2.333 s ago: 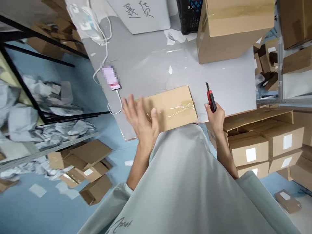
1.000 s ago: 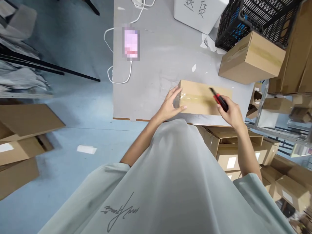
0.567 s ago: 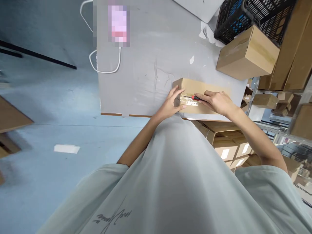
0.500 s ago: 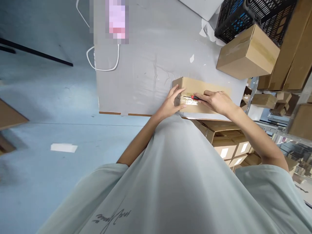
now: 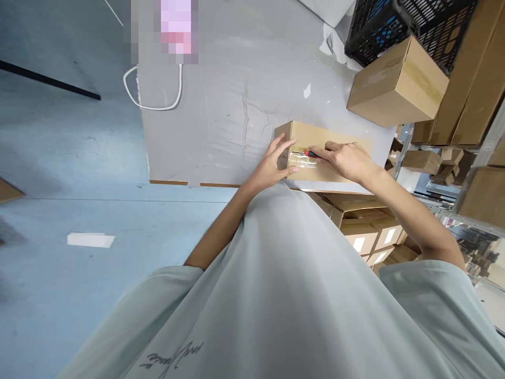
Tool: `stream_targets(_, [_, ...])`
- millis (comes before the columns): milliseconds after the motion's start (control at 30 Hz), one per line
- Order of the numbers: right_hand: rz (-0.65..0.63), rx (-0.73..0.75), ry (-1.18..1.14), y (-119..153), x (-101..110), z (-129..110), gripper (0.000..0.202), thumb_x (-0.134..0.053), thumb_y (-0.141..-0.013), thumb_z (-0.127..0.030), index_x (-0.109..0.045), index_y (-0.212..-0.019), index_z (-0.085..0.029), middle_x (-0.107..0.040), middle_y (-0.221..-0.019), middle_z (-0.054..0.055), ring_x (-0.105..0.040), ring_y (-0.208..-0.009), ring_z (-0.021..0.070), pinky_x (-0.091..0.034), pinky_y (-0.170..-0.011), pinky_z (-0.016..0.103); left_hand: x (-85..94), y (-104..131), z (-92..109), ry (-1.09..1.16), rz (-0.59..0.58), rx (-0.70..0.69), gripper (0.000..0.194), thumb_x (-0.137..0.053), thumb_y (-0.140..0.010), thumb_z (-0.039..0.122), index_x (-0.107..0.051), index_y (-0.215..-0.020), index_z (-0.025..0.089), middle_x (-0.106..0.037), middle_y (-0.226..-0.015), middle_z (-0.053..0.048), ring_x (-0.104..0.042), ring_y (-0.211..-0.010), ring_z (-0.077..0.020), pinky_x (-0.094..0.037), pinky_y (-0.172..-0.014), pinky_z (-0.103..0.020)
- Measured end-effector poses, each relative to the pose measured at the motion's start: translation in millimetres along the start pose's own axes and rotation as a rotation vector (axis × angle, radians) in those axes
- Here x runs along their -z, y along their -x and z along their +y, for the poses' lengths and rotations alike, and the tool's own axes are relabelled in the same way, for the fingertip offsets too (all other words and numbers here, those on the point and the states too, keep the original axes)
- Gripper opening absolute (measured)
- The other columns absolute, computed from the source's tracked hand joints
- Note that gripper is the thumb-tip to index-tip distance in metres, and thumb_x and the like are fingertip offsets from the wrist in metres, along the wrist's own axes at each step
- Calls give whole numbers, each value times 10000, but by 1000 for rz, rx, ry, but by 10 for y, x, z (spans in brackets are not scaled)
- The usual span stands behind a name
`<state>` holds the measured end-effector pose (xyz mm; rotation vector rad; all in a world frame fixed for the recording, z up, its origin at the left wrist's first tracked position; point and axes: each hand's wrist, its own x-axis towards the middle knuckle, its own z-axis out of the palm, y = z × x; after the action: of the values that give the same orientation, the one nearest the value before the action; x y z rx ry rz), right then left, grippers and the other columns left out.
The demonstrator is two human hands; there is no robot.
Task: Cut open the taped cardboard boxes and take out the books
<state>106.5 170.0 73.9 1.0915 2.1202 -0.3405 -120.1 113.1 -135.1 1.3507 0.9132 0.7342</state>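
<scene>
A long cardboard box (image 5: 331,136) lies near the front edge of the table, with shiny clear tape (image 5: 303,162) across its left part. My left hand (image 5: 272,164) grips the box's left end, fingers spread over the far side of that end and thumb on the near side. In my right hand (image 5: 347,159) is a small screwdriver (image 5: 308,153) with a red and black handle. Its thin shaft points left along the taped top, close to the left edge. Whether the tip pierces the tape I cannot tell. My right fingers hide most of the handle.
The grey table (image 5: 197,131) carries a white cable (image 5: 178,89) running to a blurred-out patch. A second cardboard box (image 5: 394,84) and a black plastic crate (image 5: 379,31) stand at the far right. Boxes (image 5: 361,234) are stacked below the table, beside shelving (image 5: 457,210).
The whole view has shifted slightly, so things sit a little further left. Both hands keep their places on the box, and the screwdriver is at nearly the same spot on the tape.
</scene>
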Motion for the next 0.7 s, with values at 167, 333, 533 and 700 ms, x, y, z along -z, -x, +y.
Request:
stream_targets(167, [0, 32, 5, -25, 124, -97, 516, -397, -1191, -270, -541, -1686, -248, -799, -1248, 174, -738, -848, 258, -396, -713, 360, 26, -20, -19, -18, 4, 14, 1041, -786, -914, 867, -478, -1762, 347, -260, -1915, -160, -299, -1774, -439, -396, -1394, -626])
stream_targets(333, [-26, 71, 40, -66, 253, -194, 533, -362, -1134, -139, -605, -1606, -182, -803, -1233, 206, -770, -925, 286, -402, -740, 378, 79, -28, -12, -75, -7, 38, 1044, -786, -928, 849, -453, -1787, 358, -269, -1917, -155, -321, -1764, -436, -479, -1340, -610])
stream_targets(533, [-55, 48, 51, 104, 128, -53, 553, -374, -1122, -67, -603, -1614, -171, -799, -1261, 213, -806, -972, 289, -378, -704, 370, 120, 10, 76, -119, -8, 90, 1012, -763, -956, 832, -437, -1799, 374, -310, -1904, -152, -450, -1695, -419, -590, -1241, -569])
stream_targets(700, [-53, -37, 25, 391, -211, 325, 553, -408, -1126, -79, -609, -1625, -210, -804, -1228, 194, -807, -939, 273, -364, -705, 366, 105, 21, 117, -121, 31, 111, 1003, -763, -948, 840, -475, -1778, 356, -371, -1876, -171, -537, -1635, -419, -660, -1153, -534])
